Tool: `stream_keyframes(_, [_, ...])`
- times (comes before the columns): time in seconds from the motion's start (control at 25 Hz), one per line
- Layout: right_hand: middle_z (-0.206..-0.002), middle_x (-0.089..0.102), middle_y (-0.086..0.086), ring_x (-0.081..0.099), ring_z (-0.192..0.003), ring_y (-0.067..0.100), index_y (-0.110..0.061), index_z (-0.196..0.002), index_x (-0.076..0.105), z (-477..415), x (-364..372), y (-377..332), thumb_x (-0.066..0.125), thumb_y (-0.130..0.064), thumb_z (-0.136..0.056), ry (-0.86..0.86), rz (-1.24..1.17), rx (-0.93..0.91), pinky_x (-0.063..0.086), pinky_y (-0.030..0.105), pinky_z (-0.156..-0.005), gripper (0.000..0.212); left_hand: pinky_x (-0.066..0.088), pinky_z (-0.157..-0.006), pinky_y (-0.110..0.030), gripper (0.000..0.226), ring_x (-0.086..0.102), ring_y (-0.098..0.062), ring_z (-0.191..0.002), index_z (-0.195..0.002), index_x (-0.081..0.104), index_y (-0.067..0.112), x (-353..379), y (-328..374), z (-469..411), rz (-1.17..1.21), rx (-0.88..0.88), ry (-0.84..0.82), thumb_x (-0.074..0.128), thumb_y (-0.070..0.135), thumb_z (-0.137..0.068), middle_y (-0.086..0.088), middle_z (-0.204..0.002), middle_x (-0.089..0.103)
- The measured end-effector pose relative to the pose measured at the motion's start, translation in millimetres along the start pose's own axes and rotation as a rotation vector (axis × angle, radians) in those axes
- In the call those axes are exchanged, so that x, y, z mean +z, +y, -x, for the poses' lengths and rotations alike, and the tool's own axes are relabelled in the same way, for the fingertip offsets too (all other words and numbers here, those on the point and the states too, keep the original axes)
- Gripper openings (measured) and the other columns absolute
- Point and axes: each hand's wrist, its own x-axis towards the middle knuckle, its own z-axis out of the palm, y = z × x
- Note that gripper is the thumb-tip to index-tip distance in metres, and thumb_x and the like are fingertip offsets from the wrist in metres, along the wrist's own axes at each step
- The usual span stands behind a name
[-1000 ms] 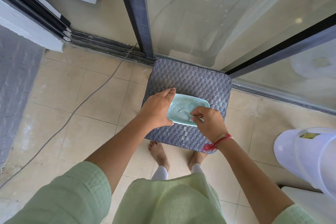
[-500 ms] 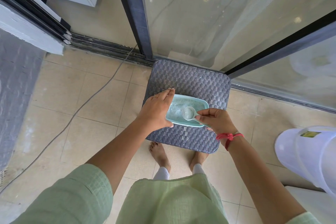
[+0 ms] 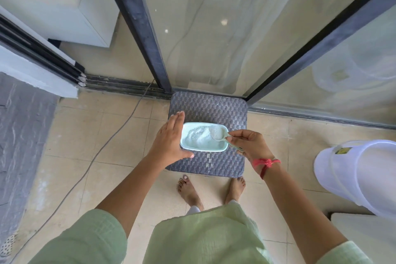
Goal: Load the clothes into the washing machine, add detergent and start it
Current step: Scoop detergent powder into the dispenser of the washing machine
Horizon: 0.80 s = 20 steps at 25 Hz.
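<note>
My right hand pinches the powder-heaped scoop over the right end of the detergent tub; my left hand, fingers straight, braces its left end on the stool.

One wide-angle camera sitting on the person's head, facing forward and steeply downward, hanging close over the left hand and right hand, taking in the woven stool, tiled floor, glass doors ahead.

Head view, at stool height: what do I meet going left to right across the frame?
From the left: grey cable → left hand → detergent tub → right hand pinching the scoop → white plastic drum.
</note>
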Motion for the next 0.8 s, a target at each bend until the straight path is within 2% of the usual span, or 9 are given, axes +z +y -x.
stream_keyframes(0.12, [-0.060,0.063,-0.005,0.048,-0.057,0.009,-0.012,-0.080,0.068,50,-11,-24,0.066,-0.003,-0.082,-0.013,-0.250,-0.002,0.039,0.018,-0.052,0.009,0.023,-0.115,-0.043,0.116,0.015,-0.024,-0.144,-0.149,0.009,0.009,-31,33,24,0.086,0.042,0.106,0.082,0.040,-0.065,-0.010,-0.156,0.015])
stream_keyframes(0.24, [-0.064,0.064,-0.006,0.055,-0.063,0.007,-0.013,-0.080,0.066,109,-38,-40,0.064,-0.005,-0.084,0.025,-0.502,-0.039,0.044,0.016,-0.054,0.009,0.027,-0.112,-0.033,0.084,0.029,-0.022,-0.138,-0.145,0.029,0.010,-57,85,50,0.207,0.163,0.270,0.075,0.031,-0.078,-0.011,-0.148,0.032])
stream_keyframes(0.32, [-0.060,0.064,-0.008,0.058,-0.059,0.004,-0.013,-0.078,0.064,149,-63,-43,0.061,-0.003,-0.086,0.059,-0.626,-0.077,0.046,0.014,-0.050,0.012,0.030,-0.110,-0.027,0.066,0.037,-0.016,-0.133,-0.139,0.040,0.011,-68,126,66,0.261,0.277,0.351,0.067,0.032,-0.083,-0.009,-0.141,0.042])
stream_keyframes(0.44, [-0.059,0.063,-0.008,0.057,-0.052,0.000,-0.010,-0.085,0.063,212,-120,-27,0.058,-0.003,-0.087,0.093,-0.796,-0.139,0.044,0.013,-0.048,0.009,0.025,-0.106,-0.011,0.055,0.038,-0.004,-0.125,-0.130,0.050,0.005,-70,202,88,0.297,0.444,0.412,0.057,0.036,-0.084,-0.007,-0.129,0.052])
stream_keyframes(0.6, [-0.065,0.060,-0.008,0.055,-0.057,0.000,-0.013,-0.093,0.065,302,-213,22,0.061,-0.010,-0.085,0.222,-0.889,-0.178,0.041,0.013,-0.053,0.009,0.026,-0.103,-0.008,0.054,0.042,-0.009,-0.122,-0.127,0.052,0.006,-39,315,122,0.318,0.597,0.337,0.054,0.037,-0.084,-0.006,-0.122,0.054])
stream_keyframes(0.68, [-0.067,0.059,-0.008,0.053,-0.057,0.000,-0.015,-0.091,0.065,348,-262,52,0.062,-0.010,-0.084,0.304,-0.970,-0.212,0.040,0.013,-0.052,0.009,0.027,-0.102,-0.008,0.054,0.045,-0.011,-0.117,-0.127,0.052,0.006,-11,373,139,0.335,0.681,0.285,0.055,0.037,-0.083,-0.009,-0.121,0.054])
stream_keyframes(0.8, [-0.071,0.058,-0.006,0.053,-0.055,-0.001,-0.012,-0.102,0.062,415,-328,97,0.063,-0.012,-0.082,0.427,-1.050,-0.270,0.040,0.011,-0.047,0.020,0.028,-0.100,-0.008,0.057,0.047,-0.014,-0.114,-0.128,0.050,0.006,39,469,173,0.367,0.814,0.158,0.055,0.038,-0.082,-0.007,-0.121,0.054])
